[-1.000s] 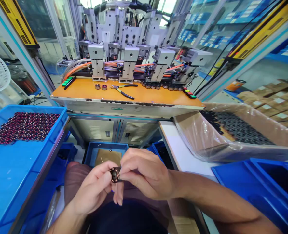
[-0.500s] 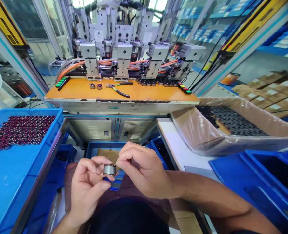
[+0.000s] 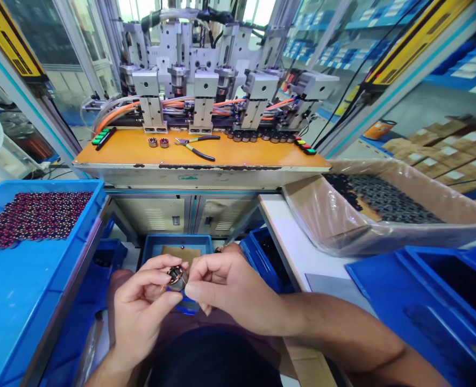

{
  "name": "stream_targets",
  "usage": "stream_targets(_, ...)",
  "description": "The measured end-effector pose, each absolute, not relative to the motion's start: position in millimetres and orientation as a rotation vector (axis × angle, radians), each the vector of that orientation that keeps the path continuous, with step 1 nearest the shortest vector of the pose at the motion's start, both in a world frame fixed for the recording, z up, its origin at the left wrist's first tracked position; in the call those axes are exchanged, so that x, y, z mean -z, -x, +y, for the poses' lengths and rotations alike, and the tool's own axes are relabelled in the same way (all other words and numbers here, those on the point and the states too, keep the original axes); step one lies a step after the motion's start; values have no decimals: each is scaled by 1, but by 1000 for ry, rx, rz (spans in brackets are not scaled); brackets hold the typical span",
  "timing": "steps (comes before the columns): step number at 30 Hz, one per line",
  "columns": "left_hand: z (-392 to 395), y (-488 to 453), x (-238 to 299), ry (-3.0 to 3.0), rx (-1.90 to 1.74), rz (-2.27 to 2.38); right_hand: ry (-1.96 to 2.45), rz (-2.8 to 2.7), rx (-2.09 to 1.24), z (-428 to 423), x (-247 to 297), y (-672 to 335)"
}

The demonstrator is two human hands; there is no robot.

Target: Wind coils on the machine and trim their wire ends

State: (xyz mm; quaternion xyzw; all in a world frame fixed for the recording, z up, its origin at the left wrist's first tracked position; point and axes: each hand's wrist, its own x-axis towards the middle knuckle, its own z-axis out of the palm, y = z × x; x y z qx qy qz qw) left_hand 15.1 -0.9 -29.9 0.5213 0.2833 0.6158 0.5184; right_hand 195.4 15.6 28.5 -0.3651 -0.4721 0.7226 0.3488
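A small round motor stator (image 3: pixel 177 279), with a metal outer ring and copper windings inside, is pinched between the thumb and fingers of my left hand (image 3: pixel 139 303). It is tilted so that its open, wound face shows upward. A thin copper wire end (image 3: pixel 163 288) pokes out on its left side. My right hand (image 3: pixel 235 293) is closed, thumb against fingers, right at the stator's right edge. Whatever sits between those fingertips is too small to make out. Below both hands is a blue tray (image 3: pixel 151 242) with a cardboard piece in it.
Pliers (image 3: pixel 197 141) and two stators (image 3: pixel 158 142) lie on the machine's orange table (image 3: pixel 120 153), before clamping fixtures (image 3: pixel 205 99). At left, a blue bin (image 3: pixel 40 290) carries many stators. On the right stand a plastic-lined box (image 3: pixel 314 215) of dark parts and blue bins (image 3: pixel 423 312).
The stator has tipped from side-on to showing its wound, open face. My right hand has come slightly lower, from its upper right edge to its right side.
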Motion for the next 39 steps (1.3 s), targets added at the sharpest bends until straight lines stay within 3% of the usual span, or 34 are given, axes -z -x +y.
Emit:
stream_targets(8,3,-19,30,-1162,-1473,615,743,-1327,-1911,19,-14,-193)
stream_targets(10,9,-22,30,-1051,-1468,660,700,-1501,-1563,21,-8,-192)
stream_targets(13,12,-22,33,-945,-1561,992,695,-1791,-573,30,4,-195)
stream_targets(15,7,-21,33,-1174,-1663,1287,678,-1881,-28,38,13,-201)
stream_targets(18,-8,-21,26,-1800,-1572,1399,544,-1952,362,47,24,-210)
stream_targets(21,-15,-26,12,-2012,-1429,1335,419,-2012,501,49,29,-215)
stream_targets(24,-8,-28,2,-1979,-1372,1319,374,-2055,446,44,28,-214)
stream_targets(29,0,-21,4,-1996,-1322,1219,500,-1964,-153,31,10,-209)
stream_targets(39,-1,-19,3,-1593,-1274,1043,590,-1731,-702,23,-6,-204)
